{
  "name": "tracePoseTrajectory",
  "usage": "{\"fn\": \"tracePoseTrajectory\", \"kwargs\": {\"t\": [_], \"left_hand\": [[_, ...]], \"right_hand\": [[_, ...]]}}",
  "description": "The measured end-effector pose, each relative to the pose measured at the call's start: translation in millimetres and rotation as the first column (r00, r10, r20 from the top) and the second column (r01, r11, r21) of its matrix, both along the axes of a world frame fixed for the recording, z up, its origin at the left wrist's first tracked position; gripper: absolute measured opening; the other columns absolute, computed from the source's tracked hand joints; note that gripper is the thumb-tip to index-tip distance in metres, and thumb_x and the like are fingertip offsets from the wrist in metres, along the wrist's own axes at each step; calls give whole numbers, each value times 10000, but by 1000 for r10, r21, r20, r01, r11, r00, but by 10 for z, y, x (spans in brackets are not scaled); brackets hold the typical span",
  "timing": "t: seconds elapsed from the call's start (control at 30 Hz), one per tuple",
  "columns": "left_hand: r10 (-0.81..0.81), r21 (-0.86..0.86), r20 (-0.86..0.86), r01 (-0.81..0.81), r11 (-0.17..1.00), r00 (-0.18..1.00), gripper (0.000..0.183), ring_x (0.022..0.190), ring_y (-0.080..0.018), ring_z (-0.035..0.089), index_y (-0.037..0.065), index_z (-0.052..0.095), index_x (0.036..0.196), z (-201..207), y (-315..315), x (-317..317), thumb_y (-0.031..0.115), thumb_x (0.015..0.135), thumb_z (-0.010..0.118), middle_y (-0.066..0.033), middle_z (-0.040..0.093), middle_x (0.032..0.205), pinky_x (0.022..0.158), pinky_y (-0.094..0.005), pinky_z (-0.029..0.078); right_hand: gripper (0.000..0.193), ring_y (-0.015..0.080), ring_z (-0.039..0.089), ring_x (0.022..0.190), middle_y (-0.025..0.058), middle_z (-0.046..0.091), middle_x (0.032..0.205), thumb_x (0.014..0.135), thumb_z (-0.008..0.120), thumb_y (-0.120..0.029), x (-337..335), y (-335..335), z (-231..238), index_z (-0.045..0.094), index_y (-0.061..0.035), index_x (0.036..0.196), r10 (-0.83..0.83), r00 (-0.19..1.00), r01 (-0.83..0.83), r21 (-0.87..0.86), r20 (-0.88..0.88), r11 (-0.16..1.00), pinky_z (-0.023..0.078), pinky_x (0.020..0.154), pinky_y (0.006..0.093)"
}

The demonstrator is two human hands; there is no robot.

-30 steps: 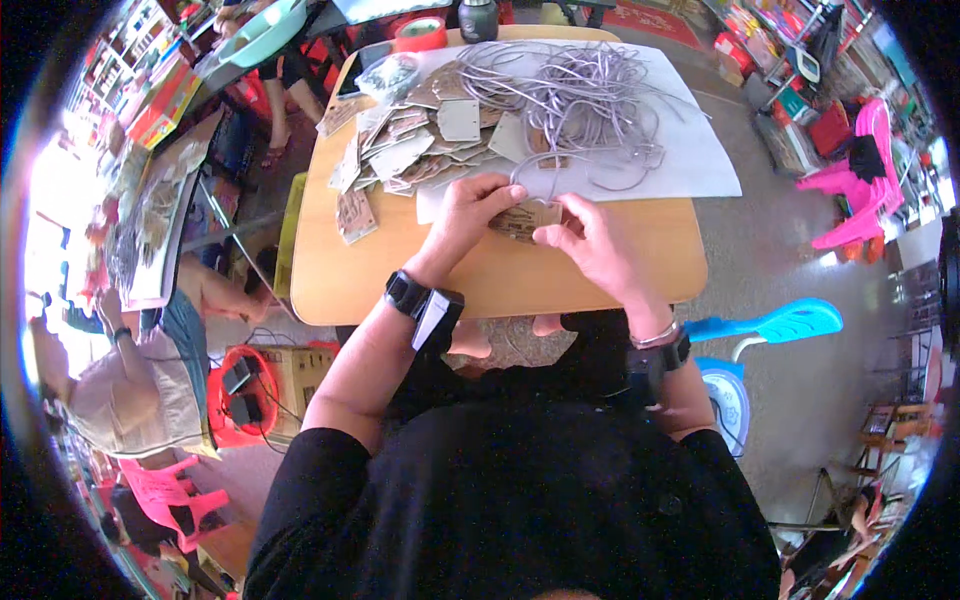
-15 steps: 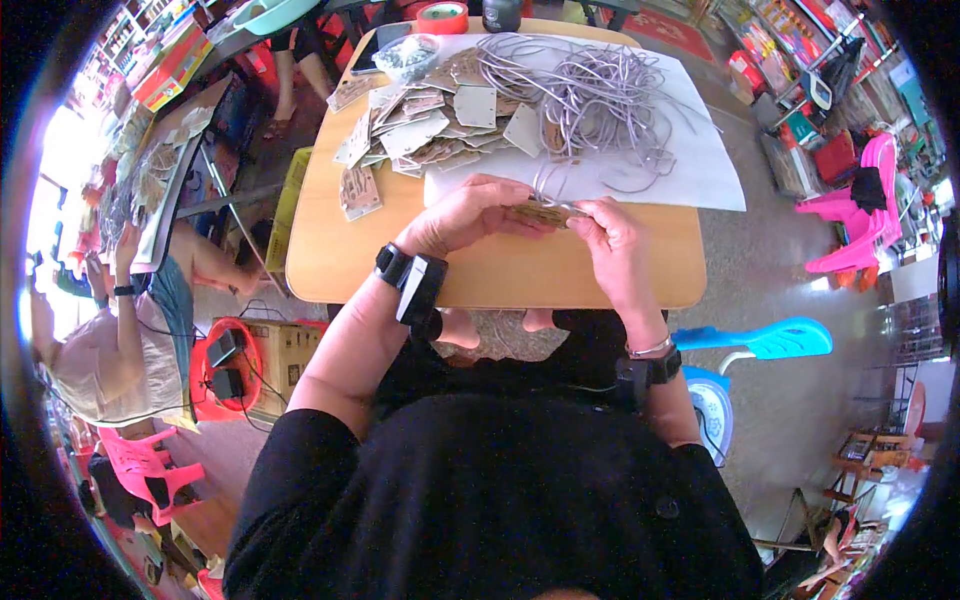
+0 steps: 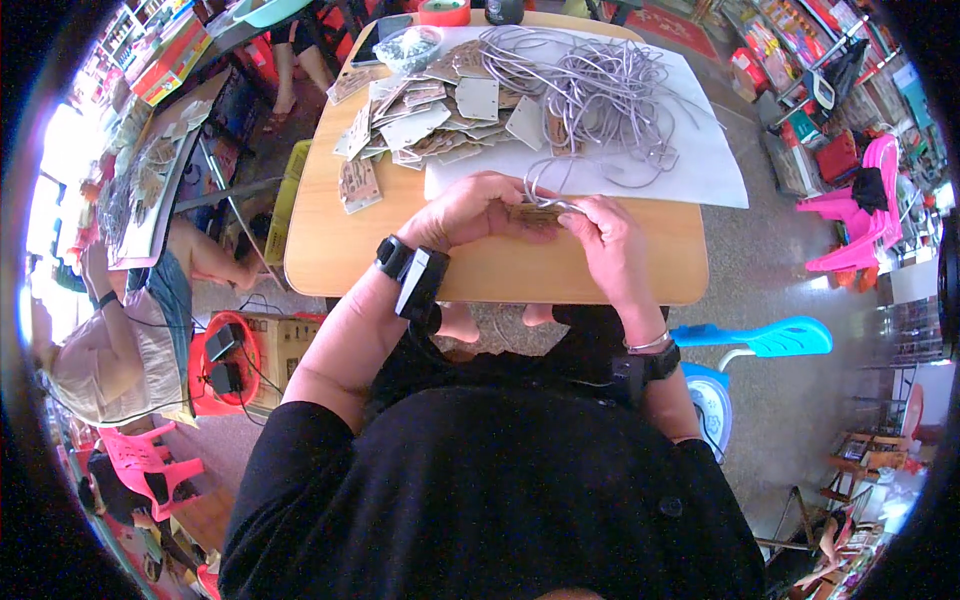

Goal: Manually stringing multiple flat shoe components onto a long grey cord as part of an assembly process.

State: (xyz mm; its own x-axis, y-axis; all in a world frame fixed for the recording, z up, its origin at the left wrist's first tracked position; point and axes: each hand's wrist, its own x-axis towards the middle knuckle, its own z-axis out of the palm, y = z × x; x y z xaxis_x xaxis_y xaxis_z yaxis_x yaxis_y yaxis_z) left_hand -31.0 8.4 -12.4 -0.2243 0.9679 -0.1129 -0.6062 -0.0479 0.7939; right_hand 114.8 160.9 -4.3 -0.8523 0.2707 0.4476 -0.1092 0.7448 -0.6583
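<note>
Near the table's front edge, my left hand (image 3: 480, 212) closes around a small brown printed card (image 3: 534, 214), part of it covered by the fingers. My right hand (image 3: 608, 238) pinches a loop of grey-lilac cord (image 3: 536, 172) at the card's right end. Whether the cord passes through the card cannot be made out. Beyond my hands lies a heap of flat cards (image 3: 415, 125), some white side up and some brown. To its right spreads a loose tangle of the same cord (image 3: 610, 85).
A white sheet (image 3: 700, 170) lies under the cord on the wooden table (image 3: 330, 250). Far back stand a clear bag (image 3: 408, 48), a red tape roll (image 3: 445, 12) and a phone (image 3: 384, 35). At left another person (image 3: 120, 350) sits by a second table. A blue chair (image 3: 790, 338) is at right.
The cord loop above my hands has shifted and now lies wider toward the right. Both hands stay at about the same spot, the fingers slightly moved. The other person's arm has drawn back.
</note>
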Motion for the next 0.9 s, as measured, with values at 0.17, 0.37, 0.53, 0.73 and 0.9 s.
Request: {"fn": "tracePoseTrajectory", "kwargs": {"t": [0.17,0.37,0.53,0.73,0.9], "left_hand": [[-44,41,81,41,998,996,387,1014,-318,600,-143,478,1160,83,-29,11,35,830,379,-233,567,1132,918,-392,493],[63,-63,-50,-66,996,997,321,1001,-285,608,-141,533,1090,108,-23,61,65,847,493,-209,608,1052,914,-360,493],[22,-225,-469,-143,964,883,256,844,-170,620,-66,648,977,172,12,71,137,837,579,-111,657,934,756,-263,484],[14,-220,-659,-210,953,752,265,770,-120,600,-39,661,985,199,-30,93,140,814,567,-62,660,838,695,-250,470],[17,-313,-436,-169,935,900,254,791,-137,614,-37,664,976,253,-12,130,101,800,544,-79,668,875,729,-248,477]], "right_hand": [[122,276,584,741,114,605,778,798,654,-120,16,-32,25,632,-29,876,14,1000,-13,-111,8,994,454,660,359],[187,282,584,742,112,612,798,805,660,-178,19,73,-79,631,-8,877,15,998,-19,-69,-53,997,462,676,361],[226,278,555,856,90,617,809,759,696,-241,9,49,217,651,-30,829,1,985,36,215,-173,976,423,818,386],[135,271,524,807,90,591,796,778,649,-134,-109,-170,128,559,-34,781,75,982,-95,-116,-171,989,402,768,380],[54,161,542,826,57,596,882,836,568,-58,-29,-238,157,530,-26,815,158,977,-200,-380,-140,903,433,769,297]]}}
